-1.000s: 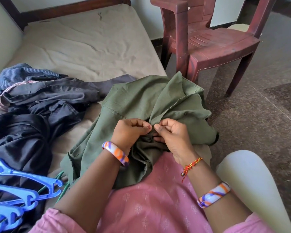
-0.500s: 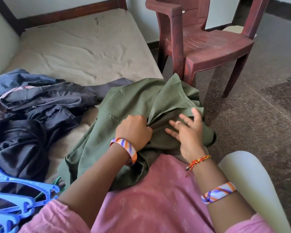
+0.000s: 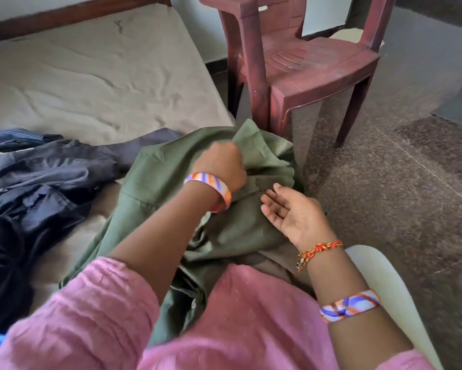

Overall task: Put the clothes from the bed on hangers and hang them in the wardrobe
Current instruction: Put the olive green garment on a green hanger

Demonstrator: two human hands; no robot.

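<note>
Green shirt (image 3: 171,177), centre frame, rumpled across the lap and the near edge of the bed (image 3: 96,84); soft, light woven cloth, will sag and fold, so best taken at collar or shoulders for a hanger. Left hand (image 3: 220,166) fingers curled, gripping a fold near the collar; right hand (image 3: 294,212) lies loose, palm up, holding nothing. Dark clothes (image 3: 37,182) heaped at left, maroon chair (image 3: 304,62) upper right.

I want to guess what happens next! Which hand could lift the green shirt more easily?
Probably the left hand: its fingers already grip a fold of the green shirt. The right hand lies open, palm up, on the cloth.
</note>
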